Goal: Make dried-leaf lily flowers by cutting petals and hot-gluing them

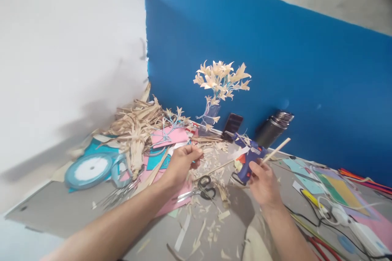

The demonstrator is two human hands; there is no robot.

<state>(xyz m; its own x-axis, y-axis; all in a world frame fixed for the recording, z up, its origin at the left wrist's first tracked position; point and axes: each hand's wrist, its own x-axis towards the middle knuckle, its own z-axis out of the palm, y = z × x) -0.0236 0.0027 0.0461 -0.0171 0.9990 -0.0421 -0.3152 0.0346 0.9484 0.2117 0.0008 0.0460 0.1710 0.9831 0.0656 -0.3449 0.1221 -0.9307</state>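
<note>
My right hand is closed around the handle of a blue hot glue gun, whose nozzle points left. A pale glue stick juts from its back end. My left hand is raised over the scraps with thumb and fingers pinched together; whatever they hold, if anything, is too small to make out. Below and between the hands lie black-handled scissors, blades to the left. Beyond them a clear vase holds a bunch of cream husk flowers on light blue stems.
Dried corn husks are heaped at the left behind a blue ribbon spool and thin wires. A phone and a dark flask lean by the blue partition. Cables and a power strip lie at right.
</note>
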